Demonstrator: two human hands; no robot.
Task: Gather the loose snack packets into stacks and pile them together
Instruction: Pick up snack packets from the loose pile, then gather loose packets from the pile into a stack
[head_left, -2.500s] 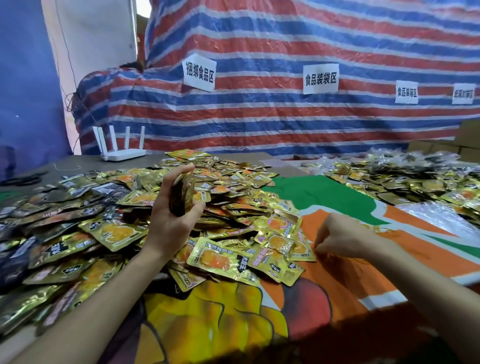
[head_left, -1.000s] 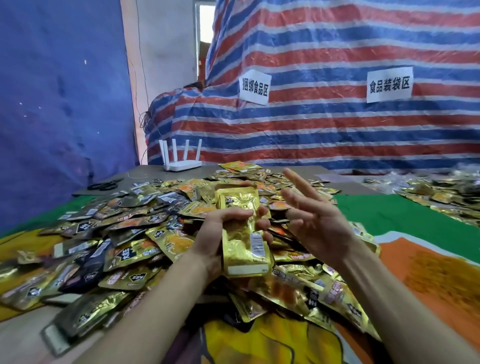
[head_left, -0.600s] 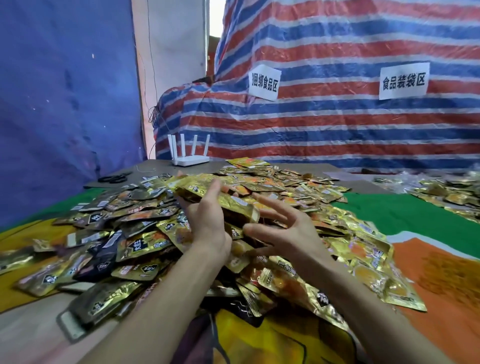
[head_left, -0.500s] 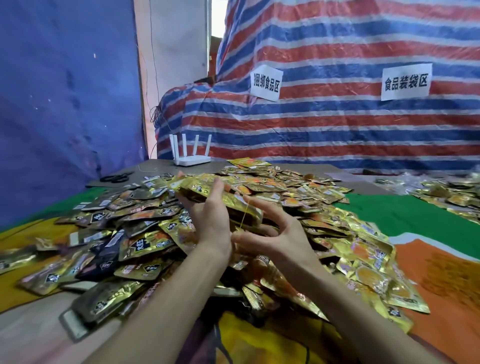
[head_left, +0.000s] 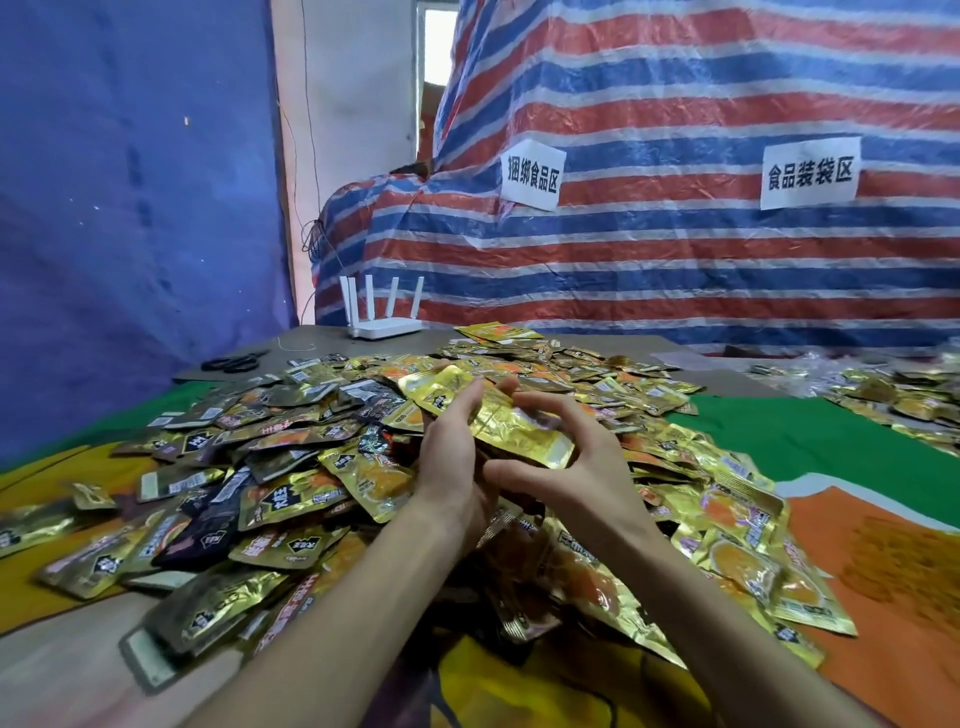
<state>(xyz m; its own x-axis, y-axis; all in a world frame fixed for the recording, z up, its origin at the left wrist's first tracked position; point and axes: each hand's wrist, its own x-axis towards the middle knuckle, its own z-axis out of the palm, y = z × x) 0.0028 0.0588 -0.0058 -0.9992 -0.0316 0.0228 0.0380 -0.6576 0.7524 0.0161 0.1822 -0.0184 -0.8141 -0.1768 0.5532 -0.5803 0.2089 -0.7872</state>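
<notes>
L grip (head_left: 452, 452) clamps one small stack (head_left: 498, 421), R grip (head_left: 576, 467) spread round its end; most pkts (head_left: 291, 493) lie loose on worktop (head_left: 805, 441), early.

The left hand (head_left: 449, 462) and the right hand (head_left: 571, 467) are bare, with long, slender fingers. Behind each hand a forearm runs back to the lower edge of the view. The left forearm (head_left: 337, 623) and the right forearm (head_left: 727, 623) are both lean, smooth and uncovered along all the length that shows.
</notes>
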